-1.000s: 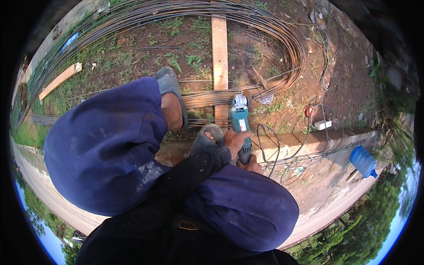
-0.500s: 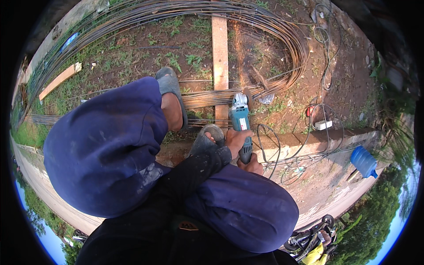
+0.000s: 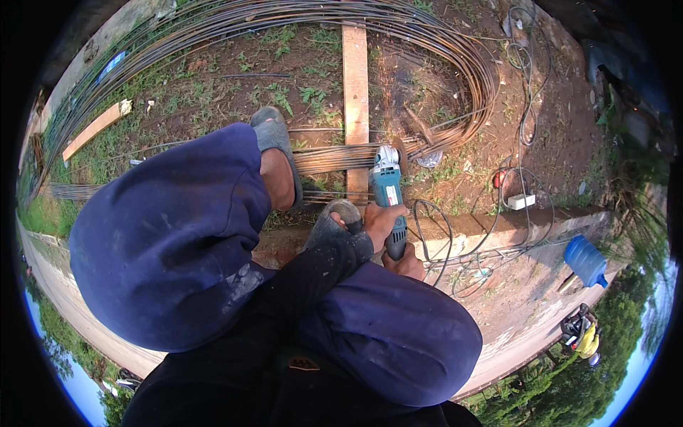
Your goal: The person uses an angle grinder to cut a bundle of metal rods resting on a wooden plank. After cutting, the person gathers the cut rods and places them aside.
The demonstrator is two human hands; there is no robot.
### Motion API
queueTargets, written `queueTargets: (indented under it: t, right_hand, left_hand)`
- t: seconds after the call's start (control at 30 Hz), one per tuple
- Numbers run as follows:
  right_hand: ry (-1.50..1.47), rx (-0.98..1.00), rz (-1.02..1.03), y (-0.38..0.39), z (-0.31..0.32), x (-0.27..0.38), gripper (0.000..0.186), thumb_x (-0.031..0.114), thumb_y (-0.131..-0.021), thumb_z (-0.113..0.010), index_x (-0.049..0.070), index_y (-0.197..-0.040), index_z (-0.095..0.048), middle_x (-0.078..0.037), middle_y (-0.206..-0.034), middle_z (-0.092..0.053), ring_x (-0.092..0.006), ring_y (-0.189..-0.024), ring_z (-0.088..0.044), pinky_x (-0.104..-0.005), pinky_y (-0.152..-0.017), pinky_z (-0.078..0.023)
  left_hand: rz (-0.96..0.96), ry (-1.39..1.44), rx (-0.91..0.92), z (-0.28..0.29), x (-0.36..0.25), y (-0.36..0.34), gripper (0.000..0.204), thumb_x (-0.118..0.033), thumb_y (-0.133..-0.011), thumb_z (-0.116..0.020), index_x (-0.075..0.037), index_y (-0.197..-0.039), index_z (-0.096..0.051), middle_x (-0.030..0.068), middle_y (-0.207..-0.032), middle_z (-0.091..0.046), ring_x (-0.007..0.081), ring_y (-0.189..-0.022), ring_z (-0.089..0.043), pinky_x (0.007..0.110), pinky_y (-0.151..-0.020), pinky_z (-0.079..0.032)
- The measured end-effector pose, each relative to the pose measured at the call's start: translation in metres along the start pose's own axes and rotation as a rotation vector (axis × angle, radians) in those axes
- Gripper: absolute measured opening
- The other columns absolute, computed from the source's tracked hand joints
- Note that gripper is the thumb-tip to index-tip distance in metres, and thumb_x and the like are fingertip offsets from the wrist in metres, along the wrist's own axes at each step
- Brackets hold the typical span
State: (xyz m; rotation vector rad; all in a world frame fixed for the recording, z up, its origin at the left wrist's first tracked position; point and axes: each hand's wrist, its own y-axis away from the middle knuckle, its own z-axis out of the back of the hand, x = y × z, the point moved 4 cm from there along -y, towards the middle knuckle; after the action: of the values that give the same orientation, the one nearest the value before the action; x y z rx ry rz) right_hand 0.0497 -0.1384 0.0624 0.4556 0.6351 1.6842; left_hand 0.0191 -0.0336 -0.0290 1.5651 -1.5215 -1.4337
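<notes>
A teal angle grinder (image 3: pixel 388 191) is held in both my hands. My left hand (image 3: pixel 380 224) wraps round its body, and my right hand (image 3: pixel 405 263) grips the dark rear end, partly hidden by my right knee. The grinder's disc (image 3: pixel 402 155) is at the bundle of thin, rusty steel rods (image 3: pixel 331 158), just right of a wooden plank (image 3: pixel 355 85) that lies beneath the rods. Whether the disc touches a rod I cannot tell. My sandalled feet are beside the bundle, the right one close to my left hand.
Long rods (image 3: pixel 469 60) loop round the far side. A hammer-like tool (image 3: pixel 418 124) lies beyond the disc. Black cable (image 3: pixel 445 231) coils to the right, near a white power strip (image 3: pixel 521 201) and a blue water jug (image 3: pixel 586 260). A broken board (image 3: pixel 96 131) lies left. A motorcycle rider (image 3: pixel 586 336) is on the road.
The dense stream of orange sparks beyond the disc has thinned to faint scattered specks. My hands and the grinder have barely moved. The motorcycle has travelled right and farther off along the road.
</notes>
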Motion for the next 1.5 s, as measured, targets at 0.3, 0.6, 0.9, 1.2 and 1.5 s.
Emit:
queueTargets:
  t: [0.3,0.6,0.9,1.2,1.5]
  right_hand:
    - [0.03,0.04,-0.009,-0.002,0.002,0.003,0.047,0.034,-0.072,-0.076,0.012,-0.11,-0.062,-0.022,-0.083,-0.071,-0.0426,-0.083,-0.069,-0.0517,-0.075,-0.054]
    - [0.007,0.031,-0.004,-0.004,0.005,0.01,0.044,0.032,-0.071,-0.077,0.01,-0.106,-0.061,-0.023,-0.083,-0.07,-0.0427,-0.082,-0.069,-0.0518,-0.074,-0.054]
    - [-0.02,0.029,0.031,-0.009,0.007,0.018,0.047,0.033,-0.07,-0.079,0.008,-0.105,-0.061,-0.024,-0.084,-0.07,-0.0424,-0.085,-0.069,-0.0506,-0.076,-0.055]
    - [-0.015,-0.009,0.049,-0.001,0.008,0.009,0.044,0.034,-0.07,-0.077,0.01,-0.104,-0.062,-0.023,-0.078,-0.07,-0.0427,-0.078,-0.069,-0.0519,-0.072,-0.054]
    - [0.011,-0.004,0.025,0.008,0.002,-0.008,0.043,0.032,-0.071,-0.075,0.012,-0.107,-0.063,-0.022,-0.078,-0.07,-0.0429,-0.077,-0.069,-0.0519,-0.072,-0.055]
  left_hand:
    - [-0.03,0.025,0.005,-0.001,-0.009,0.002,0.021,-0.015,-0.072,-0.076,0.0,-0.08,-0.065,0.0057,-0.068,-0.062,0.0166,-0.056,-0.059,0.035,-0.053,-0.046]
    - [0.055,-0.001,-0.011,-0.002,-0.019,0.006,0.022,-0.019,-0.071,-0.075,-0.001,-0.08,-0.067,0.0054,-0.072,-0.064,0.0158,-0.062,-0.059,0.034,-0.059,-0.045]
    - [0.015,-0.111,-0.068,-0.001,-0.027,-0.003,0.024,-0.019,-0.069,-0.076,-0.001,-0.082,-0.067,0.0064,-0.075,-0.065,0.0169,-0.066,-0.061,0.034,-0.062,-0.047]
    - [-0.001,0.027,-0.015,-0.002,-0.009,0.002,0.022,-0.018,-0.072,-0.076,0.0,-0.082,-0.067,0.0057,-0.07,-0.064,0.0159,-0.058,-0.059,0.036,-0.056,-0.046]
    - [-0.033,0.004,-0.015,-0.001,0.002,0.012,0.025,-0.02,-0.073,-0.075,0.003,-0.08,-0.067,0.0071,-0.069,-0.065,0.0172,-0.06,-0.062,0.036,-0.057,-0.047]
